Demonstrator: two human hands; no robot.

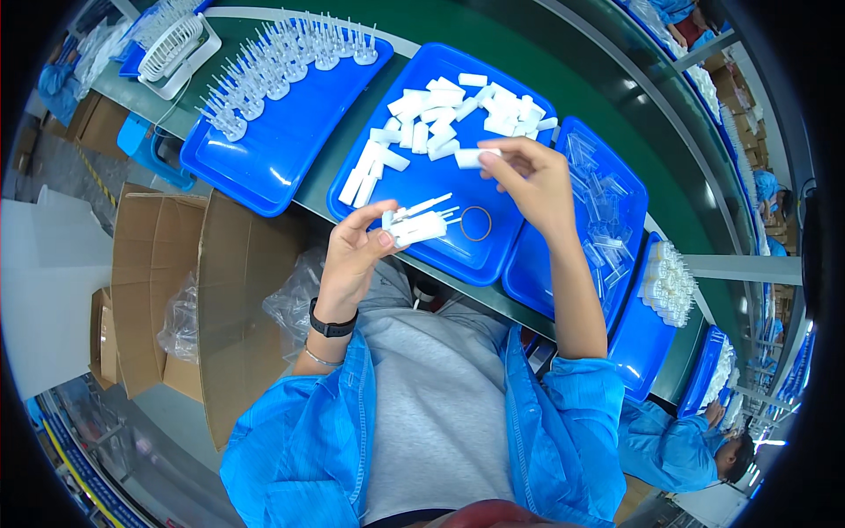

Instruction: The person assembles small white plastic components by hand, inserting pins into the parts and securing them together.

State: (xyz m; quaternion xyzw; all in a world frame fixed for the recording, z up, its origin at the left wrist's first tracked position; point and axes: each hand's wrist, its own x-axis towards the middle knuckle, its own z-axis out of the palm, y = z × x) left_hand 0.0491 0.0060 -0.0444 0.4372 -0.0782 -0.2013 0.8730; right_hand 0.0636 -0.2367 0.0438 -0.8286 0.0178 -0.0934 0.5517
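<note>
My left hand (356,246) is closed on a white pronged plastic part (419,227), held tilted over the near edge of the middle blue tray (431,260). Its thin prongs point right, and a white block seems to sit among them. Between thumb and fingers of my right hand (528,180) is a small white block (476,158), above the same tray. Loose white blocks (431,114) lie heaped at that tray's far side. A thin brown ring (476,223) rests on the tray between my hands.
The left blue tray (264,172) carries rows of upright pronged parts (290,57). Clear plastic pieces (603,207) fill the tray on the right, with white parts (667,286) beyond. A small white fan (176,57) stands far left. Cardboard boxes (246,308) stand below; a co-worker (682,449) sits at right.
</note>
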